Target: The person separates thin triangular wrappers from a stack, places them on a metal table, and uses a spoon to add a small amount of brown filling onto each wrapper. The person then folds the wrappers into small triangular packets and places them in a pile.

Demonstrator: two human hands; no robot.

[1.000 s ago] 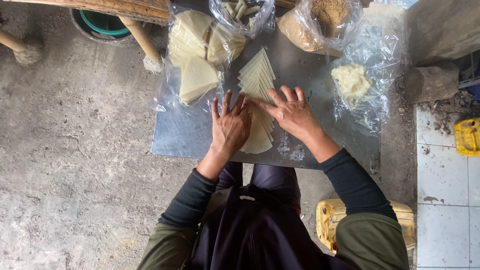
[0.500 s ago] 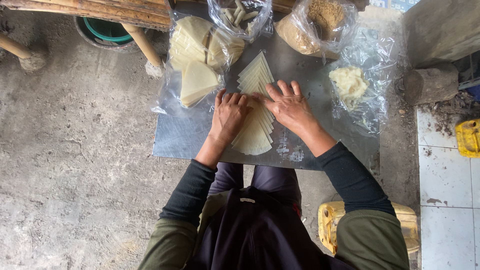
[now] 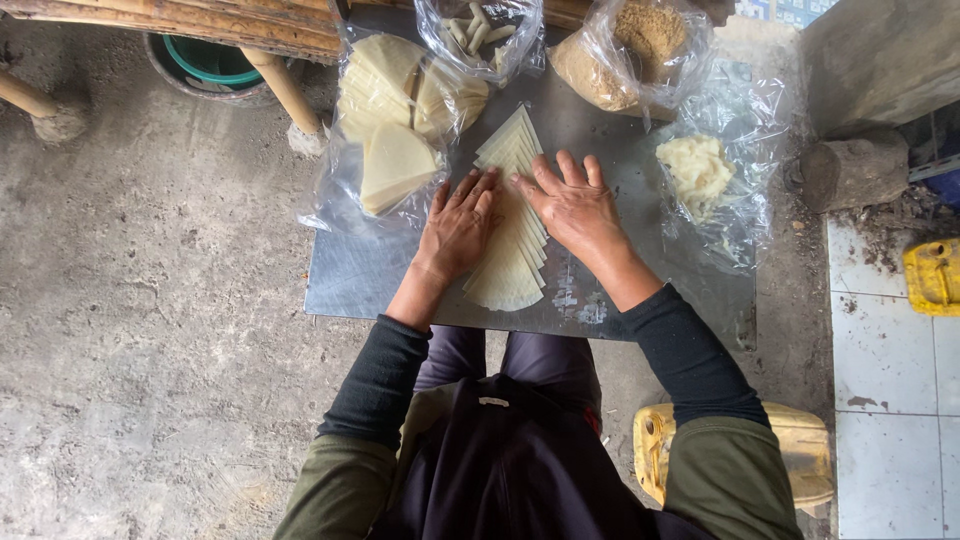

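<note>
Both hands have slid up the row of pale wrappers since the earlier pictures, so that more of its near, rounded end now lies bare toward the person.

Largest in view is the rough concrete floor (image 3: 130,330), with white tiles (image 3: 885,420) along the right edge. On it sits a grey metal sheet (image 3: 370,285) that serves as the work surface. A bamboo frame (image 3: 180,20) runs across the top left, one leg coming down just beside the sheet, and a green tub (image 3: 205,65) shows behind it. A yellow plastic can (image 3: 800,450) stands near the person's right elbow.

On the sheet's far left lies a clear bag of stacked wedge-shaped wrappers (image 3: 395,165). Further along the far edge are a bag of brown crumbs (image 3: 640,40) and a smaller bag of pale sticks (image 3: 480,30) (what they are made of cannot be told). To the right, on crumpled clear plastic, sits a lump of pale mash (image 3: 695,170).

The fanned row of wrappers (image 3: 510,270) runs down the middle of the sheet, overlapping like shingles, its pointed end away from the person.

The left hand (image 3: 458,228) lies palm down on the row's left side, fingers straight and close together. The right hand (image 3: 575,205) presses flat on the right side, fingers spread apart. The two hands almost meet over the row; neither grips anything.
</note>
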